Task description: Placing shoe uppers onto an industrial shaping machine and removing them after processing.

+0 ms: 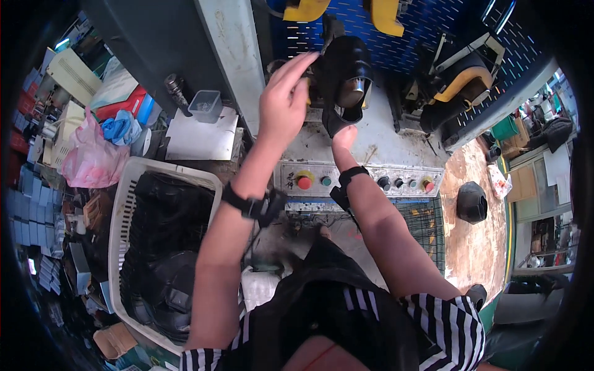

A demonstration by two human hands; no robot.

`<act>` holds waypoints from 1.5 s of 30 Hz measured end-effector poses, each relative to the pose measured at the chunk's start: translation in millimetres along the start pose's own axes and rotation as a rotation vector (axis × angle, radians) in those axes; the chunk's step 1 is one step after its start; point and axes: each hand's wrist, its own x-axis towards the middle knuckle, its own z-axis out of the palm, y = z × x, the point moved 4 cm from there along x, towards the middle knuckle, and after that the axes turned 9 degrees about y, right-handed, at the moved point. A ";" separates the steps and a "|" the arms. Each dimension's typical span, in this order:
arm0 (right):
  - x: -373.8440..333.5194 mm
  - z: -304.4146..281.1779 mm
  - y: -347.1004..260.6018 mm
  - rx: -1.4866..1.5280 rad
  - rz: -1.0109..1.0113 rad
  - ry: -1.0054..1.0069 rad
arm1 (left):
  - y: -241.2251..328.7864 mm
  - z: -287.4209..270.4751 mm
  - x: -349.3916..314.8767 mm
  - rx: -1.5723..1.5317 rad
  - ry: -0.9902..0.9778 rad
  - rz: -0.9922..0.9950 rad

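Observation:
A black shoe upper (353,59) sits over a metal form on the machine in front of me, its opening toward me and shiny metal showing inside. My left hand (284,99) is beside it on the left, fingers stretched out and the fingertips close to its side. Whether they touch it I cannot tell. From below, my right hand (344,140) grips the near end of the upper, its fingers mostly hidden behind the black material. Dark bands with small boxes are strapped round both wrists.
Below the machine bed runs a control panel (365,180) with red, green and black buttons. A second station (464,83) with a yellow clamp stands to the right. At left, a white basket (117,247) holds several black uppers. Another black upper (472,203) lies on a worn board.

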 end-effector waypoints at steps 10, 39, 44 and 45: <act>0.5 20.1 -30.3 0.262 -0.307 0.082 | -41.5 -51.0 -121.6 -0.034 -0.203 -0.444; 19.5 0.2 -13.4 0.643 0.605 -0.755 | 36.0 124.6 -113.8 0.132 -0.359 -0.453; 33.3 -174.0 24.3 0.607 0.737 -1.167 | 47.0 245.5 -99.2 -0.022 -0.440 -0.367; 42.4 -203.8 31.6 0.539 0.743 -1.162 | 48.0 266.2 -94.4 -0.007 -0.433 -0.356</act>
